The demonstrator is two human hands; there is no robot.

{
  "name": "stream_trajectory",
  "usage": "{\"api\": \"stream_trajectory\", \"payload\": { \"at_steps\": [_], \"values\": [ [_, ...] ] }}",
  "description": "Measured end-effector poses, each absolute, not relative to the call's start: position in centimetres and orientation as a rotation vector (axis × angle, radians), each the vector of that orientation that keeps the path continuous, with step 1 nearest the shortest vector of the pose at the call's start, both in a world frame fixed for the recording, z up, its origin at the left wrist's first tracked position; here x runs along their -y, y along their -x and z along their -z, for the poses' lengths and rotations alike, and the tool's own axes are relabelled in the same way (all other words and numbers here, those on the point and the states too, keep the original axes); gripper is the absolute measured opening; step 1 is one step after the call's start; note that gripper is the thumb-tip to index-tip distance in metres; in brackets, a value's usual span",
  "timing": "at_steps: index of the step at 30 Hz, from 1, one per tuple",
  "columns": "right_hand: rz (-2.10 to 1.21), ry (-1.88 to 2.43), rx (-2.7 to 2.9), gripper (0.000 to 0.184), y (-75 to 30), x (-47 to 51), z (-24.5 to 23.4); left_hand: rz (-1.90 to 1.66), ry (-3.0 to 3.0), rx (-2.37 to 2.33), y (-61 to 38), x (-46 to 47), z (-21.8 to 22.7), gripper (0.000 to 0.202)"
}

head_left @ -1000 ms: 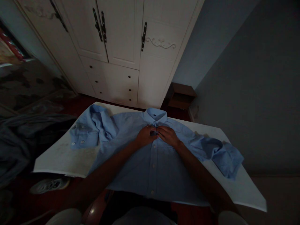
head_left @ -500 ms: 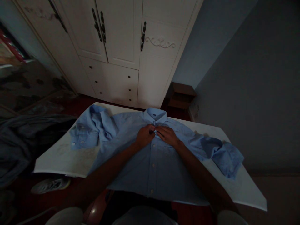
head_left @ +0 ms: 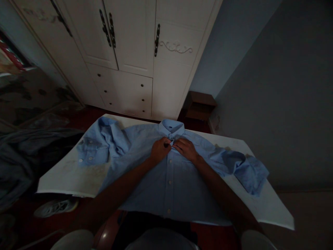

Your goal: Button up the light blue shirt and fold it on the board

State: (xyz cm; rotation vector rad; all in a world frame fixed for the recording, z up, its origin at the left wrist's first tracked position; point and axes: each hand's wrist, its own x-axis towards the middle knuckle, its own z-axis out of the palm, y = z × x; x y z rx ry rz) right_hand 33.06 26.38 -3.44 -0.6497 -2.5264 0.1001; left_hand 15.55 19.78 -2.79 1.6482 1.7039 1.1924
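Observation:
A light blue button-up shirt [head_left: 166, 184] lies face up on a white table [head_left: 67, 177], collar away from me and sleeves bunched at both sides. My left hand [head_left: 159, 150] and my right hand [head_left: 186, 149] meet just below the collar [head_left: 171, 127]. Both pinch the front placket there, fingers closed on the cloth around the top button. Buttons lower down the placket appear fastened.
A white wardrobe [head_left: 135, 52] with drawers stands behind the table. A small brown stand [head_left: 199, 106] sits by the wall on the right. Dark cloth [head_left: 28, 152] is heaped on the left, and a shoe [head_left: 53, 206] lies on the floor below the table's left edge.
Both hands have crept a little up the placket toward the collar, still pinched together. The shirt lies as before.

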Motion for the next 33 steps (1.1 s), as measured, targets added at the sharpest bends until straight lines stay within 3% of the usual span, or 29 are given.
{"api": "stream_trajectory", "payload": {
  "at_steps": [5, 11, 17, 20, 26, 33],
  "values": [
    [-0.198, 0.645, 2.492, 0.027, -33.0, -26.3, 3.4, -1.240, -1.593, -1.695, -15.6, -19.8, 2.6, 0.015],
    [-0.554, 0.736, 2.368, 0.017, -32.9, -25.6, 2.5, -1.265, -1.556, -1.658, -15.4, -20.0, 2.9, 0.015],
    [-1.394, 1.172, 2.009, 0.021, -32.5, -24.9, 1.9, -1.274, -1.539, -1.653, -15.3, -20.1, 3.0, 0.015],
    [-1.663, 1.259, 1.725, 0.021, -32.1, -24.7, 1.4, -1.285, -1.526, -1.637, -15.3, -20.1, 2.9, 0.014],
    [-1.876, 1.361, 1.460, 0.022, -32.0, -24.7, 0.5, -1.309, -1.504, -1.590, -15.2, -20.2, 2.9, 0.013],
    [-1.817, 1.404, 1.414, 0.019, -31.4, -24.6, 0.1, -1.303, -1.521, -1.545, -14.8, -20.3, 2.7, 0.008]
  ]
}}
